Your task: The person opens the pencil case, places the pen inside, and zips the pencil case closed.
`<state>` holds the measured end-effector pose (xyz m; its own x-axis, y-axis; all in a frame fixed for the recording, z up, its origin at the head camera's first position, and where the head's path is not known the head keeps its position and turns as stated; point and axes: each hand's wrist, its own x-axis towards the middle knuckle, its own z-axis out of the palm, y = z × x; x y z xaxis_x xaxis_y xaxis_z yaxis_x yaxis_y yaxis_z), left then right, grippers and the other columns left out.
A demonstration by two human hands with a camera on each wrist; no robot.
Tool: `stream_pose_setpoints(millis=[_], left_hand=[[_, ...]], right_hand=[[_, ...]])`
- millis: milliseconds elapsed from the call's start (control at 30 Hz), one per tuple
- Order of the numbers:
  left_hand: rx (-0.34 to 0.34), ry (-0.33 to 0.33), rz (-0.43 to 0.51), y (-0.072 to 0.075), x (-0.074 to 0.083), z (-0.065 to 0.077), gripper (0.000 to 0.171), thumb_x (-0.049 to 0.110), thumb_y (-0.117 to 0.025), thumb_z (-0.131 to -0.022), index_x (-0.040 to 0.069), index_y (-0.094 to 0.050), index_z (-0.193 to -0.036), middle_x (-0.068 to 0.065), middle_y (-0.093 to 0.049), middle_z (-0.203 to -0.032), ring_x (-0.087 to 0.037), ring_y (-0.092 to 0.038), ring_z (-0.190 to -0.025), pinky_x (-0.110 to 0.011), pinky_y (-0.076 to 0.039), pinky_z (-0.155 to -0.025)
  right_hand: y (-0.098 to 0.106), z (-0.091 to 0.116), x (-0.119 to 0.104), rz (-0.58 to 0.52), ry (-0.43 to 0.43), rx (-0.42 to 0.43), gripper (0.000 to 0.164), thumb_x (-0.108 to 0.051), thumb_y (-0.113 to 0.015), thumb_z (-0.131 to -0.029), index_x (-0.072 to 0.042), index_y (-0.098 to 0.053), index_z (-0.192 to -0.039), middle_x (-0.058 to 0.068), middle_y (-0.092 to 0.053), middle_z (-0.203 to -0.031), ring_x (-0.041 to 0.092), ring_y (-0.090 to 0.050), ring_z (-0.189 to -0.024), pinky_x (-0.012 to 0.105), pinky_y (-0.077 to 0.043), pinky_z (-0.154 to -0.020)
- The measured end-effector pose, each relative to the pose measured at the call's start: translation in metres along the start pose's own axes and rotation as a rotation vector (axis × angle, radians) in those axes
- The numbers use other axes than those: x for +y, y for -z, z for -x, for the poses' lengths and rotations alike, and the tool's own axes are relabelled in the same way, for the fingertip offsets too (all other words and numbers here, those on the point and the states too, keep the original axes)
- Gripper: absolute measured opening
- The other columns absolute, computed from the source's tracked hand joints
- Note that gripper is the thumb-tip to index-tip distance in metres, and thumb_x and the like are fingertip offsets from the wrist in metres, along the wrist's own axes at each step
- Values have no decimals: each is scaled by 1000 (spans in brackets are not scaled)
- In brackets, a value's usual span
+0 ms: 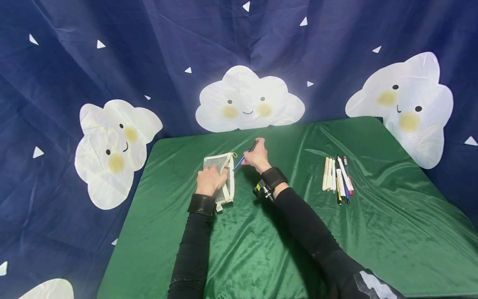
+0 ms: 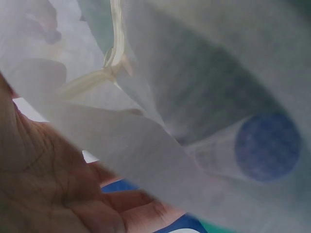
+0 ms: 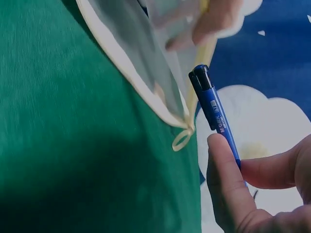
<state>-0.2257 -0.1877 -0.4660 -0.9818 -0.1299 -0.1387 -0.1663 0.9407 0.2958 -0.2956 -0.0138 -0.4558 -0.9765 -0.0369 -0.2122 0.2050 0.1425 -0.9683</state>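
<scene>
A pale, see-through zip pouch lies unzipped on the green cloth, a small yellow loop at its far corner. My left hand grips the pouch near its opening, thumb at the open edge. Between thumb and fingers, my right hand pinches a blue pen just right of the pouch. Its black-clipped end points toward the opening, apart from the fabric in the right wrist view. Through the sheer fabric, the left wrist view shows a white pen with a blue round end; part of it is blurred.
Several pens and markers lie in a loose row on the right of the green cloth. Behind the table hangs a dark blue curtain with smiling clouds.
</scene>
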Motion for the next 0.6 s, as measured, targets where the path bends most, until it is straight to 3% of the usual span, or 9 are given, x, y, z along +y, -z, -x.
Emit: stream_pose_setpoints(millis=[167, 300, 500, 600], left_hand=[[2, -1, 8, -1, -1, 0, 67, 49, -34, -100, 0, -49, -144, -30, -51, -146, -50, -49, -134, -57, -43, -109], [6, -2, 10, -1, -1, -1, 66, 48, -36, -101, -1, -50, -143, -31, -52, -145, -49, -50, -134, -57, -43, -109], [-5, -8, 4, 1, 0, -3, 66, 47, -33, -102, -2, -49, -144, -30, -53, -146, -47, -49, -136, -57, -41, -111], [-22, -2, 15, 2, 0, -3, 66, 47, -32, -102, 0, -48, -146, -30, -51, -147, -46, -48, -138, -57, -39, -112]], right_hand=[[-18, 5, 4, 28, -9, -49, 79, 7, -57, -91, -11, -18, -158, 34, -62, -113, 40, -75, -81, 47, -63, -81], [-30, 9, 9, 68, -29, -96, 82, 9, -57, -89, -9, -20, -159, 34, -63, -113, 42, -75, -85, 46, -63, -79], [-43, 12, 16, 63, -39, -153, 84, 12, -59, -85, -8, -24, -159, 26, -68, -96, 33, -75, -73, 40, -64, -73], [-47, 14, 19, 58, -57, -189, 82, 9, -61, -87, -9, -26, -159, 27, -70, -97, 28, -74, -69, 38, -64, -70]])
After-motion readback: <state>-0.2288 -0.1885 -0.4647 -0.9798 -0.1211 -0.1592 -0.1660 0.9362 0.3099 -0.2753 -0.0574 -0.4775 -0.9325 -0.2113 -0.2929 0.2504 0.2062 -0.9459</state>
